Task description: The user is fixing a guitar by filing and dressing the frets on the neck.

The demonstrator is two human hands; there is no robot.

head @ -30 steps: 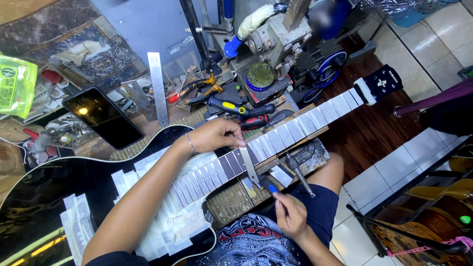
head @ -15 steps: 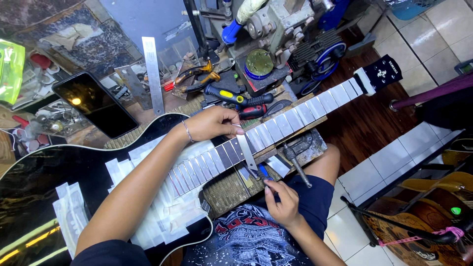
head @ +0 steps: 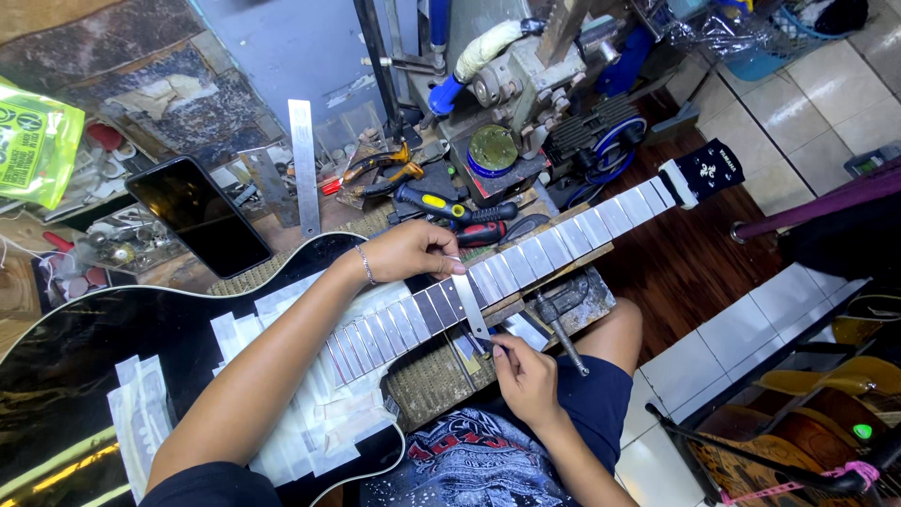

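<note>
Left hand (head: pixel 413 249) has shifted slightly along the taped fretboard (head: pixel 507 272), fingers pinching the top of a masking-tape strip (head: pixel 469 305) laid across the neck. Right hand (head: pixel 526 376), near the surface's front edge, grips its lower end, closed; any small tool there is hidden. Guitar body (head: pixel 84 366) cut off left.

Glossy black guitar body (head: pixel 84 366), white tape strips (head: pixel 310 422), yellow-handled screwdriver (head: pixel 434 201).

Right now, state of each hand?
Left hand: fingers closed on the top end of the masking tape strip, resting on the guitar neck.
Right hand: fingers pinching the strip's lower end.
</note>
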